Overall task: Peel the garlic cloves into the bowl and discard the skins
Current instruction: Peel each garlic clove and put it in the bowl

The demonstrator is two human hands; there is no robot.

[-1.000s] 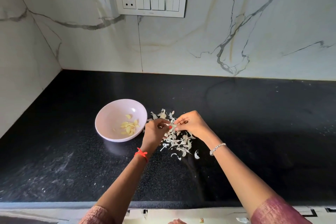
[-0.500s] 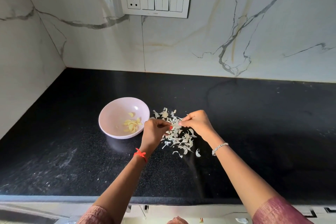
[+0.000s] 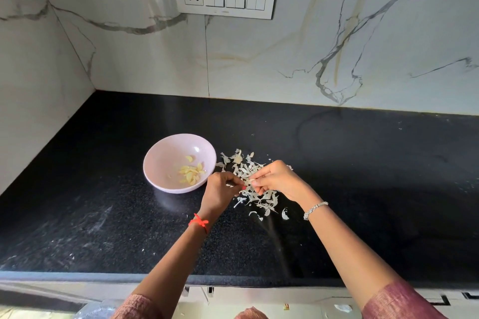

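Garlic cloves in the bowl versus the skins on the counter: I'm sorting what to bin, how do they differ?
The peeled cloves are yellowish and plump; the skins are whitish, thin flakes. The cloves sit clustered inside the pink bowl; the skins lie scattered on the black counter. Both are small and pale.

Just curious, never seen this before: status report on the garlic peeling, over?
Left hand and right hand both pinching one garlic clove above the skin pile. Peeled cloves in pink bowl. Nothing blocking.
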